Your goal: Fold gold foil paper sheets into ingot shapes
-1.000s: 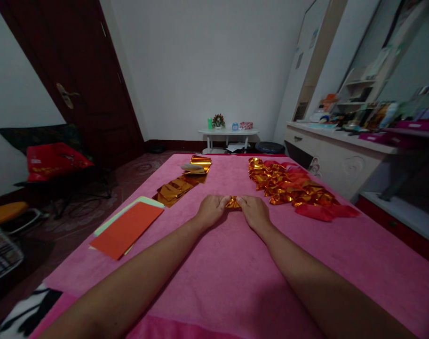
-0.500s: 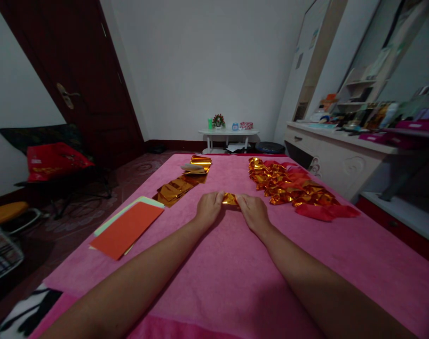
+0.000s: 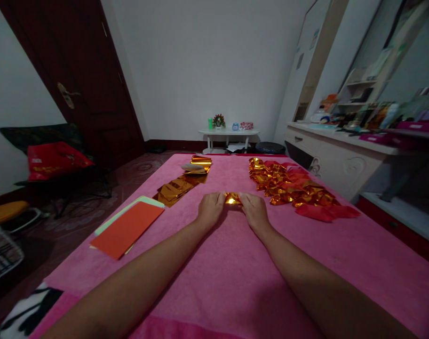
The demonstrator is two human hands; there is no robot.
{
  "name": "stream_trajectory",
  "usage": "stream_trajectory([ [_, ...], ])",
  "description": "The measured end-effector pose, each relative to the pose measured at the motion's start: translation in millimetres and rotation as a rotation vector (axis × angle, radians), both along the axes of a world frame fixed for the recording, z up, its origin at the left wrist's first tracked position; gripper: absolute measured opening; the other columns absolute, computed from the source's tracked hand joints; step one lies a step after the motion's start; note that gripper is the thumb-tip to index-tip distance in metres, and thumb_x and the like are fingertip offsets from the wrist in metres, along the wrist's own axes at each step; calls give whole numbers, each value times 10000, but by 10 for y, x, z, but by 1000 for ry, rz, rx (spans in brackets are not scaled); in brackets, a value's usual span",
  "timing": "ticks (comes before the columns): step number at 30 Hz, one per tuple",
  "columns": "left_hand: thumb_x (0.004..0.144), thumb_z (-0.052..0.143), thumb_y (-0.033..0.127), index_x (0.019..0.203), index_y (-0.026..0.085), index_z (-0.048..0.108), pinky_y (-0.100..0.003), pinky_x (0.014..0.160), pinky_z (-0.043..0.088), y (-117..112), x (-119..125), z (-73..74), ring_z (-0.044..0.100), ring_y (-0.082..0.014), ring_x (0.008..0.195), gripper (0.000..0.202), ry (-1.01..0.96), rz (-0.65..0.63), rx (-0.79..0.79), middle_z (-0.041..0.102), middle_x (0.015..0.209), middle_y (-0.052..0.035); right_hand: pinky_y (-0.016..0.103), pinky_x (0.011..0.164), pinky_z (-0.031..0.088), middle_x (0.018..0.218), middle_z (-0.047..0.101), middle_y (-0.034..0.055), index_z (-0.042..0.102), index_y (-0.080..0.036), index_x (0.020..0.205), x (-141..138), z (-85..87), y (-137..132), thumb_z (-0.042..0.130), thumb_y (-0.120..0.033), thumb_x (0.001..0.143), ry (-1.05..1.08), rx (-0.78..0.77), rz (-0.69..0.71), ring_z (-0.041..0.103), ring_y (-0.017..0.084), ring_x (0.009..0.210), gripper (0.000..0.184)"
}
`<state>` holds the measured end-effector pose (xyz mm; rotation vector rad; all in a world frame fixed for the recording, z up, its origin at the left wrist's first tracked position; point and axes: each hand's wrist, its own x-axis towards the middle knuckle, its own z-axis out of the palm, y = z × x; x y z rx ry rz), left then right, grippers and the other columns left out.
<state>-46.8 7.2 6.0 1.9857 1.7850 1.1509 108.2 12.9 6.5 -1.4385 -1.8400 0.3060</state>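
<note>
Between my two hands is a small piece of gold foil paper, gripped at both ends above the pink cloth. My left hand is closed on its left end, and my right hand pinches the right end. The fingertips are partly hidden behind the backs of the hands. Flat gold foil sheets lie to the left of my left hand. To the right of my right hand is a pile of crumpled gold foil pieces, with red pieces among them and at the near end.
Orange paper lies over pale green sheets at the cloth's left side. A gold roll is at the far left. Beyond stands a small white table; a dresser is on the right, a chair with a red bag on the left.
Both hands have shifted very slightly to the right, still holding the gold foil paper. The foil's shine has changed a little; the surrounding piles are the same.
</note>
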Motion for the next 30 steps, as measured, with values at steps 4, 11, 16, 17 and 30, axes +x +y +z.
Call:
stream_trajectory([
  [4, 896, 311, 455, 587, 140, 563, -234, 528, 267, 1, -10, -2, 433, -111, 535, 508, -151, 23, 38, 490, 540, 0, 240, 542, 285, 663, 666, 53, 666, -198, 682, -48, 59, -43, 358, -357, 904, -170, -31, -32, 554, 144, 611, 412],
  [11, 888, 319, 481, 563, 146, 491, -220, 513, 267, -13, -2, 6, 390, -95, 523, 497, -300, -51, 104, 415, 527, 22, 235, 527, 298, 629, 655, 40, 638, -199, 640, -53, 44, 0, 365, -384, 902, -39, -70, -12, 556, 139, 585, 421],
  [16, 880, 342, 448, 511, 141, 497, -237, 499, 206, -20, 16, 7, 367, -90, 473, 505, -106, -14, 71, 381, 479, 19, 231, 486, 321, 569, 603, 21, 639, -165, 695, -15, -63, 77, 338, -477, 899, 262, -56, 84, 523, 143, 537, 480],
  [17, 880, 345, 442, 513, 140, 504, -238, 500, 203, -22, 18, 6, 374, -91, 471, 502, -91, -10, 69, 389, 478, 17, 231, 481, 323, 569, 597, 19, 639, -160, 707, -16, -79, 84, 326, -489, 900, 296, -48, 108, 514, 142, 530, 493],
  [30, 877, 363, 502, 554, 146, 468, -222, 507, 259, -5, -14, 3, 373, -94, 517, 492, -383, -75, 116, 397, 525, 26, 227, 514, 276, 554, 574, 8, 581, -185, 580, -39, 6, 34, 371, -390, 886, -1, 4, 19, 499, 123, 537, 423],
])
